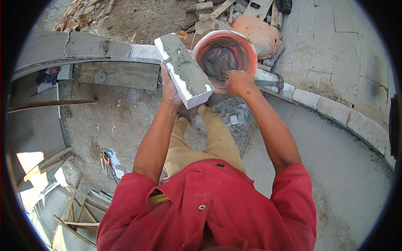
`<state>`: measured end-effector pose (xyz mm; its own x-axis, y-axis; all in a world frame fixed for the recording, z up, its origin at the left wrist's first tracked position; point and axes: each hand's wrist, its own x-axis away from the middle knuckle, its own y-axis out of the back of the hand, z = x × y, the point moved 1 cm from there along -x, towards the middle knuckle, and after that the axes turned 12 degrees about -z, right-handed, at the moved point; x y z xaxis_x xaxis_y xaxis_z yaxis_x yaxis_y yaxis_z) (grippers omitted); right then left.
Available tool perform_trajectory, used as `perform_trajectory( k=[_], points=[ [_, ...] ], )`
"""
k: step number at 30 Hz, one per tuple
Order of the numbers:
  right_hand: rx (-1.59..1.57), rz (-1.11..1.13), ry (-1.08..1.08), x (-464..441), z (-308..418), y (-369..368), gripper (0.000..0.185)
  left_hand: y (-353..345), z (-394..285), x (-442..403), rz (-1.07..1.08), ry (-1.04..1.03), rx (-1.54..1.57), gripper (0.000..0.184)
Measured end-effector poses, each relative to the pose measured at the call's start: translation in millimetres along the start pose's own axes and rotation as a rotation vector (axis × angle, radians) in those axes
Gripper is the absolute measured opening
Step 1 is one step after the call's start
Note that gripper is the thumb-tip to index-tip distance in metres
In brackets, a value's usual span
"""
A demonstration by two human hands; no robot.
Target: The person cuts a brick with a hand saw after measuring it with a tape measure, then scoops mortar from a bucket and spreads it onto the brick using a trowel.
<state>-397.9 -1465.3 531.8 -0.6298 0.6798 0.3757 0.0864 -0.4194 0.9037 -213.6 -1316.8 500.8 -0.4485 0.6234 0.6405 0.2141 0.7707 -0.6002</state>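
My left hand point(169, 90) is closed around the left side of a white block point(194, 99), held tilted in front of me. Grey mortar point(184, 67) covers its upper face, with white showing along the edges. Right of the block stands an orange bucket point(250, 54) with a wire handle and wet mortar inside. My right hand point(240, 83) is closed at the near rim of the bucket, gripping a trowel point(219, 69); its blade reaches into the mortar, and its handle is mostly hidden by my fingers.
A low curved block wall point(335, 109) runs across in front of me, with a hammer-like tool point(270, 83) on it. Behind the bucket lie an orange hard-shelled object point(261, 35) and scrap wood point(200, 7). Loose boards point(83, 203) and an orange-handled tool point(107, 157) lie at lower left.
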Motion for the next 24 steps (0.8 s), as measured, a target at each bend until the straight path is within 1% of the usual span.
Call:
perform_trajectory(
  k=[2,4,5,6,7,8,10,11,13,14,15,17,18,19,21,22,24],
  points=[
    [-0.065,0.021,0.017,-2,-7,11,0.028,-4,-2,1,0.02,0.013,-0.01,0.083],
    [-0.414,0.327,-0.169,-4,-18,24,0.03,-8,-3,2,0.007,-0.007,-0.022,0.082],
    [-0.415,0.323,-0.165,-2,-24,25,0.03,-10,-4,3,-0.006,-0.018,-0.03,0.082],
    [-0.624,0.328,-0.224,4,-31,22,0.03,-11,-5,3,-0.005,-0.021,-0.029,0.082],
    [-0.834,0.332,-0.282,11,-36,20,0.031,-11,-5,3,-0.03,-0.012,0.001,0.078],
    [-0.832,0.329,-0.276,17,-42,21,0.031,-12,-5,1,-0.052,-0.005,0.033,0.074],
    [-1.082,0.326,-0.33,30,-49,25,0.036,-11,-7,-2,-0.037,0.002,0.054,0.074],
    [-1.081,0.325,-0.328,40,-50,27,0.036,-9,-6,-1,-0.035,0.019,0.073,0.074],
    [-1.166,0.152,-0.379,57,-49,36,0.039,-6,-8,-2,-0.02,0.013,0.089,0.073],
    [-1.174,0.107,-0.402,67,-47,41,0.04,-6,-10,1,-0.017,0.014,0.103,0.072],
    [-1.173,0.108,-0.388,73,-44,47,0.04,-7,-14,-1,-0.015,0.001,0.108,0.072],
    [-1.144,-0.032,-0.344,93,-40,54,0.04,-8,-17,5,-0.04,0.005,0.166,0.071],
    [-1.073,-0.092,-0.321,102,-38,54,0.04,-11,-20,6,-0.039,-0.008,0.169,0.071],
    [-1.073,-0.093,-0.304,111,-33,54,0.04,-17,-26,10,-0.054,-0.026,0.181,0.071],
    [-0.827,-0.517,0.017,129,-19,58,0.04,-25,-32,17,-0.07,-0.055,0.196,0.07],
    [-0.826,-0.52,0.03,132,-11,55,0.04,-29,-37,17,-0.064,-0.059,0.224,0.071],
    [-0.771,-0.758,0.243,132,7,45,0.043,-36,-52,15,-0.052,-0.069,0.259,0.072]
  ],
)
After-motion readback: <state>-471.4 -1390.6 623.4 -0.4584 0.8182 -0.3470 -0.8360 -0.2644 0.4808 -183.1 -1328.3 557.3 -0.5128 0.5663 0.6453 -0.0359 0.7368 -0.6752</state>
